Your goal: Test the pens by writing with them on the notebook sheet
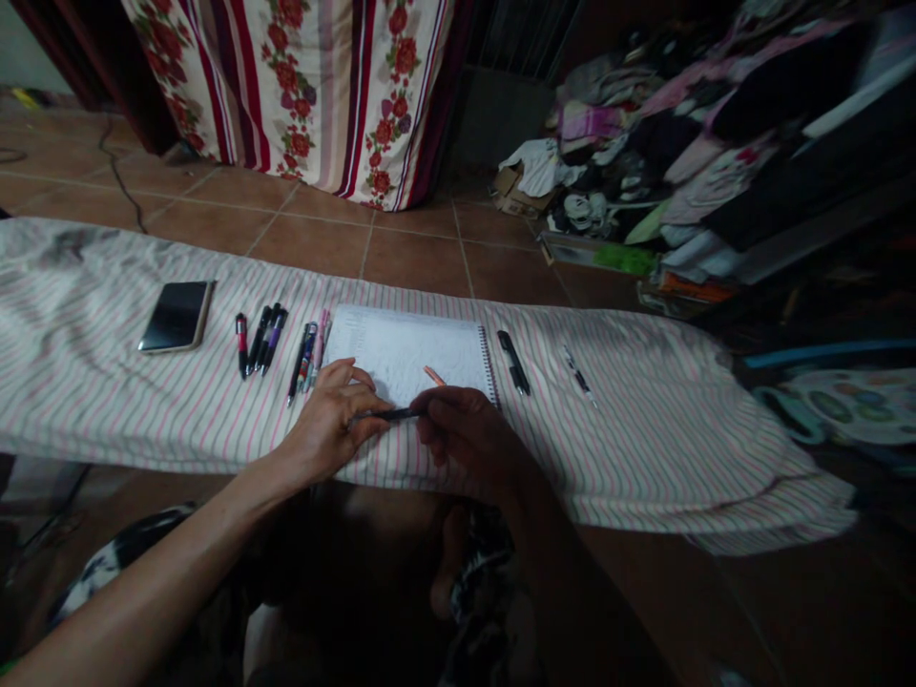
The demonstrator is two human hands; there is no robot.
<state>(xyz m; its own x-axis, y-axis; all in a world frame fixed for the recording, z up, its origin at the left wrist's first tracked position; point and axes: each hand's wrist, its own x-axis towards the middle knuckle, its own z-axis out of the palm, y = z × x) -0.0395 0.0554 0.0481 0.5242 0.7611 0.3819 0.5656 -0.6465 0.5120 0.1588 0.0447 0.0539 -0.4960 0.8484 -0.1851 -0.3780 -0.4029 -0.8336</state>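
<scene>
A dark pen [395,414] is held level between my two hands, over the near edge of a spiral notebook [429,334]. My left hand [335,410] pinches its left end with thumb and finger. The other end is in the closed fingers of my right hand [462,420], which is in shadow. An orange pen-like piece [433,375] lies on the page just beyond my right hand. Left of the notebook are a black pen [298,367] and a pink pen [319,343], close to my left hand.
Farther left lie several pens [266,339] and a phone [176,315]. To the right are a black pen [513,363] and a slim clear pen [579,377]. All rest on a striped cloth [658,410]. Beyond are a floral curtain [322,95] and heaped clothes [608,134].
</scene>
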